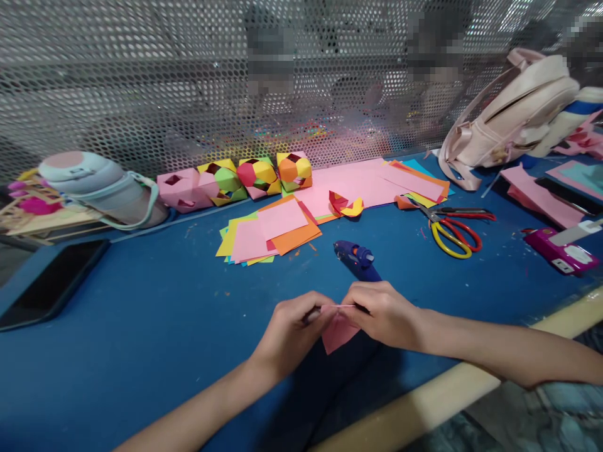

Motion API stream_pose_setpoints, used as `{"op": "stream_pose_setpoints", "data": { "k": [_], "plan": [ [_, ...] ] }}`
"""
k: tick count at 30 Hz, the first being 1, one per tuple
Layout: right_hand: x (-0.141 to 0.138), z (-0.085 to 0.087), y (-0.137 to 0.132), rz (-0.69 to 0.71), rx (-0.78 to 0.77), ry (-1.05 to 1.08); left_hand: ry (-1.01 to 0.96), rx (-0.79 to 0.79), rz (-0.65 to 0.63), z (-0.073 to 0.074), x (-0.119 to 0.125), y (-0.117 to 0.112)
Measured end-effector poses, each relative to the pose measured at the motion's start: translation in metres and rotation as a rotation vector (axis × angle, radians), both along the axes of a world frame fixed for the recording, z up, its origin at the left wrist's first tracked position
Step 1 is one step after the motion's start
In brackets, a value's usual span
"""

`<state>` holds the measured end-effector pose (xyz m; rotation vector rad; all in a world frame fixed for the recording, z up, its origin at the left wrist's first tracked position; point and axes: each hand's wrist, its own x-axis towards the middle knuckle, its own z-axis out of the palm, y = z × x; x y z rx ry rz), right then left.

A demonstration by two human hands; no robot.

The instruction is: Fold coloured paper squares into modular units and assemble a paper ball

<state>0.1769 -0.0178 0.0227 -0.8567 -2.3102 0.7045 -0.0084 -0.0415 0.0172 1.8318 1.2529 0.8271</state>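
Note:
Both of my hands pinch one small pink paper square (337,331) just above the blue table (141,326), near its front edge. My left hand (293,329) grips the paper's upper left edge with closed fingers. My right hand (382,312) pinches the same top edge from the right. The paper hangs down between them, folded along the top. A blue glue gun (358,258) lies on the table right behind my right hand.
A stack of coloured paper squares (271,232) lies mid-table, with larger pink sheets (362,182) behind. Several folded paper cubes (235,179) line the perforated wall. Scissors (452,232) lie right, a phone (51,279) left, a water bottle (94,185) far left, a pink bag (509,113) far right.

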Motion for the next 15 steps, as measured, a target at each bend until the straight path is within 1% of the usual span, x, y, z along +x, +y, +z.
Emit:
{"op": "stream_pose_setpoints", "data": {
  "k": [2,5,8,12,15],
  "plan": [
    [0.000,-0.001,0.001,-0.020,-0.019,0.008,-0.047,-0.010,0.003,-0.001,-0.001,0.001],
    [-0.001,0.001,0.002,-0.078,-0.063,0.031,-0.154,-0.012,0.048,0.001,-0.001,0.001],
    [0.000,0.004,0.000,-0.080,-0.050,0.043,-0.227,-0.105,0.094,0.005,0.002,0.000],
    [0.002,0.002,-0.001,-0.051,-0.022,0.036,-0.207,-0.278,0.091,0.009,0.005,0.000],
    [0.001,0.001,0.000,-0.044,-0.018,0.039,-0.208,-0.306,0.077,0.009,0.006,0.001]
  ]
}}
